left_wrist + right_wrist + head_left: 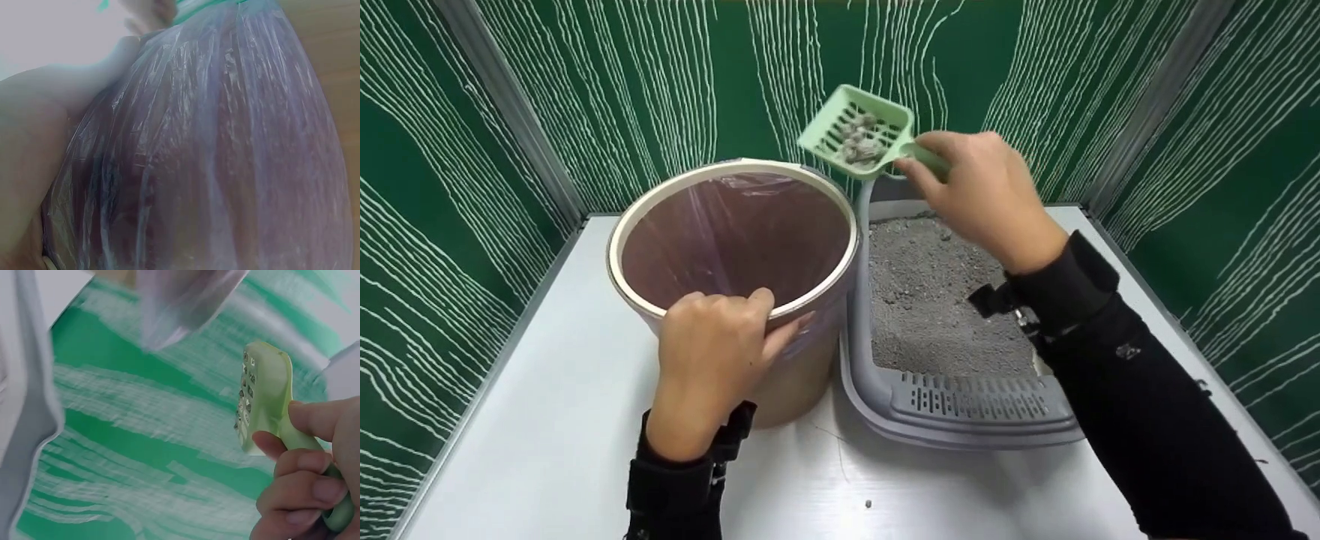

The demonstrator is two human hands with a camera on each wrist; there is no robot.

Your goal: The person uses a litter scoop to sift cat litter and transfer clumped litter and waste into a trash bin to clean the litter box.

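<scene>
A pale green slotted litter scoop point(877, 101) carries greyish clumps point(861, 142) and is held up above the back edges of the bin and the litter box. My right hand point(986, 191) grips its handle; in the right wrist view, fingers curl round the scoop point(267, 396). My left hand point(712, 349) grips the near rim of a round trash bin point(619, 247), thumb outside. A thin clear purplish bag point(191, 140) lines the bin and hangs over its outer wall. Right of the bin stands a grey litter box point(855, 375) holding grey litter point(945, 300).
The bin and litter box stand side by side on a white table point(540, 390). A small crumb point(868, 504) lies near the front. Green walls with white wavy lines point(780, 67) enclose the back and both sides, with grey metal posts at the corners.
</scene>
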